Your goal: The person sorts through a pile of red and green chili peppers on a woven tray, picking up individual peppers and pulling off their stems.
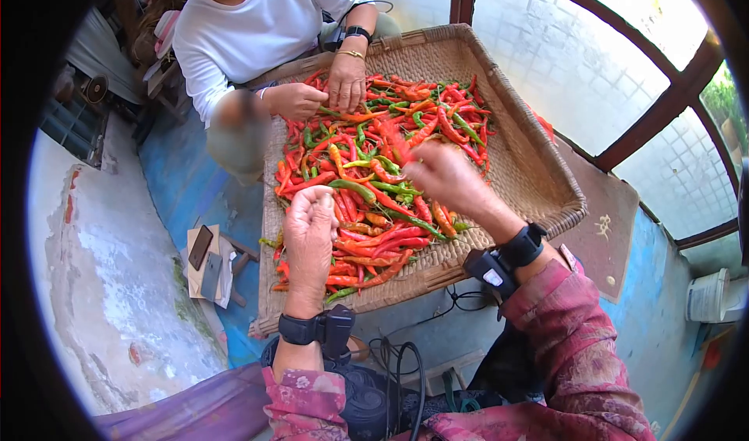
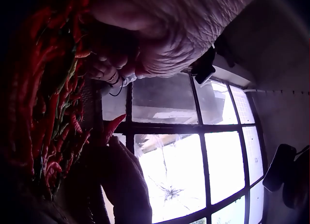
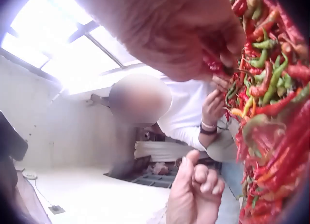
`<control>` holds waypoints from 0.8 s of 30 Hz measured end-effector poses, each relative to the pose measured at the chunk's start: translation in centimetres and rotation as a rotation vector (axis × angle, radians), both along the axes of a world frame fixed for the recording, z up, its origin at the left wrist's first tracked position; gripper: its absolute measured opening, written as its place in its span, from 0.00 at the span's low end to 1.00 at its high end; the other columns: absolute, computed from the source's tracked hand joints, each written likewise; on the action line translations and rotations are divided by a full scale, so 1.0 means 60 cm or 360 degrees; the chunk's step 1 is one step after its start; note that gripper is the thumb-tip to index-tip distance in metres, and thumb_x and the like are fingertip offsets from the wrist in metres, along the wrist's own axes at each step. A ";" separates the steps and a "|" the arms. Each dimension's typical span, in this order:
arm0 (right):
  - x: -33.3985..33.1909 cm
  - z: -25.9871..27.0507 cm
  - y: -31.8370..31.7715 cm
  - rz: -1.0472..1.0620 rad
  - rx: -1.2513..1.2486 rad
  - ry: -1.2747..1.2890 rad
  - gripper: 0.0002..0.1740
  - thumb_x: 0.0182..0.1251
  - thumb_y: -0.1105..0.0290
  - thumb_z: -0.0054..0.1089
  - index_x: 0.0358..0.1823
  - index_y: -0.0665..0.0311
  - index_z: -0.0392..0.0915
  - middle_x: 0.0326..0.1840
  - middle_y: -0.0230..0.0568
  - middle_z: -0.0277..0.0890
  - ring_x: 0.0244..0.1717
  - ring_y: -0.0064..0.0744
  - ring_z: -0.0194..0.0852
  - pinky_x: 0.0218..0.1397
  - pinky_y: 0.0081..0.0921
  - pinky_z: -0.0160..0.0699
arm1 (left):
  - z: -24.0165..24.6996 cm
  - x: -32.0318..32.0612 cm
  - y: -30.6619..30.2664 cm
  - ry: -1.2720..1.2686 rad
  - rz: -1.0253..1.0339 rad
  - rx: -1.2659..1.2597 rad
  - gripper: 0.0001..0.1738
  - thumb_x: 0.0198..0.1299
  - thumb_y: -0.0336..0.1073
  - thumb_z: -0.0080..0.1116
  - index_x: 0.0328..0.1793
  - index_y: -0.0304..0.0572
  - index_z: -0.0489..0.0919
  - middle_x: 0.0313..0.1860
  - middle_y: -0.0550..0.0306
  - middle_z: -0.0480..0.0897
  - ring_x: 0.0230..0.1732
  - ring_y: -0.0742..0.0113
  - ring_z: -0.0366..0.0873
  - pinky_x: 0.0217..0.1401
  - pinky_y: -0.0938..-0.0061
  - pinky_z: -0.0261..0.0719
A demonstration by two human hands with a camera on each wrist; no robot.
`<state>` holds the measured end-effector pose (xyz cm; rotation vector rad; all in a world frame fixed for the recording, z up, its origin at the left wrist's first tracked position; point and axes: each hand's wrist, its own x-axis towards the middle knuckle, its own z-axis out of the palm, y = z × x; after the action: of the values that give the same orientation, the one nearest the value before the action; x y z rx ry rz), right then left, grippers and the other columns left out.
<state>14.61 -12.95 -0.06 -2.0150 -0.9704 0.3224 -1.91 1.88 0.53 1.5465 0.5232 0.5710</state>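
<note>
Over the heap of red and green chili peppers (image 1: 367, 246), my right hand (image 1: 452, 177) pinches a red chili pepper (image 2: 113, 129), blurred in the head view. That pepper projects from the fingertips in the left wrist view. My left hand (image 1: 310, 234) hovers above the near left part of the heap, its fingers curled with the thumb against them. Nothing shows in its grasp in the right wrist view, where this left hand (image 3: 194, 194) appears apart from the heap. A long green chili pepper (image 1: 353, 190) lies just beyond its fingertips.
A wide woven basket (image 1: 538, 168) carries the peppers. Across it, a person in a white top (image 1: 257, 31) has both hands (image 1: 346, 81) at the heap's far edge. Two phones (image 1: 200, 246) lie on a small stool at left. Black cables (image 1: 406, 355) hang below the near rim.
</note>
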 end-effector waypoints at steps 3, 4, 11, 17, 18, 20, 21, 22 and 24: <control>0.024 -0.006 -0.006 -0.0516 0.0145 -0.0836 0.13 0.58 0.68 0.54 0.40 0.69 0.73 0.30 0.54 0.74 0.35 0.53 0.77 0.38 0.46 0.75 | -0.002 -0.003 -0.002 0.0038 -0.0049 0.0094 0.08 0.66 0.37 0.51 0.43 0.40 0.74 0.23 0.69 0.70 0.23 0.85 0.65 0.23 0.89 0.64; 0.022 -0.005 -0.002 -0.0568 0.0151 -0.1043 0.12 0.58 0.68 0.54 0.39 0.69 0.72 0.31 0.53 0.74 0.35 0.53 0.76 0.38 0.46 0.75 | -0.003 -0.004 -0.003 0.0058 -0.0077 0.0142 0.08 0.65 0.36 0.51 0.42 0.40 0.74 0.23 0.69 0.71 0.23 0.85 0.65 0.23 0.89 0.65; -0.057 -0.055 0.066 0.0428 -0.0395 -0.0581 0.12 0.57 0.65 0.58 0.42 0.58 0.78 0.39 0.48 0.73 0.45 0.48 0.74 0.45 0.40 0.76 | 0.003 -0.008 -0.002 -0.0063 0.0064 0.0061 0.07 0.65 0.35 0.51 0.41 0.40 0.75 0.24 0.70 0.72 0.23 0.86 0.65 0.23 0.89 0.65; -0.057 -0.060 0.096 0.0477 -0.0552 -0.0836 0.11 0.55 0.65 0.60 0.36 0.62 0.76 0.33 0.47 0.75 0.38 0.47 0.78 0.42 0.39 0.78 | 0.008 -0.015 0.011 -0.0125 0.0152 0.0058 0.06 0.65 0.35 0.52 0.41 0.40 0.76 0.24 0.70 0.71 0.23 0.86 0.65 0.24 0.90 0.64; -0.054 -0.054 0.099 0.0487 -0.0550 -0.0832 0.11 0.55 0.65 0.60 0.36 0.62 0.76 0.33 0.47 0.75 0.38 0.47 0.78 0.42 0.39 0.78 | 0.009 -0.017 0.013 -0.0140 0.0166 0.0041 0.06 0.65 0.35 0.51 0.41 0.40 0.76 0.24 0.70 0.71 0.23 0.86 0.65 0.24 0.90 0.64; -0.050 -0.047 0.099 0.0402 -0.0701 -0.0656 0.14 0.53 0.64 0.61 0.38 0.63 0.74 0.29 0.47 0.77 0.35 0.47 0.79 0.38 0.42 0.78 | 0.014 -0.021 0.012 -0.0127 0.0188 0.0023 0.07 0.65 0.35 0.51 0.41 0.40 0.76 0.24 0.70 0.72 0.23 0.86 0.65 0.24 0.90 0.64; -0.048 -0.044 0.100 0.0309 -0.0563 -0.0568 0.14 0.53 0.66 0.61 0.38 0.65 0.72 0.28 0.49 0.77 0.31 0.50 0.78 0.34 0.43 0.78 | 0.012 -0.020 0.013 -0.0119 0.0195 -0.0009 0.07 0.65 0.36 0.52 0.42 0.40 0.76 0.23 0.69 0.71 0.22 0.85 0.64 0.24 0.89 0.63; -0.048 -0.042 0.097 0.0310 -0.0563 -0.0572 0.14 0.53 0.66 0.61 0.38 0.65 0.72 0.28 0.49 0.77 0.31 0.50 0.78 0.34 0.43 0.78 | 0.010 -0.018 0.014 -0.0112 0.0200 -0.0041 0.08 0.65 0.37 0.52 0.42 0.40 0.76 0.22 0.69 0.70 0.21 0.84 0.63 0.23 0.89 0.63; -0.051 -0.029 0.086 0.0085 0.0246 0.0077 0.13 0.55 0.66 0.60 0.37 0.65 0.71 0.25 0.45 0.77 0.28 0.40 0.78 0.30 0.36 0.76 | 0.002 -0.014 0.015 -0.0061 0.0173 -0.0074 0.09 0.64 0.39 0.53 0.42 0.41 0.76 0.22 0.69 0.71 0.21 0.85 0.63 0.24 0.88 0.63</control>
<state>11.53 -7.81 -1.81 -1.8362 -0.9897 0.3142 -2.77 2.78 0.62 1.4666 0.5902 0.6662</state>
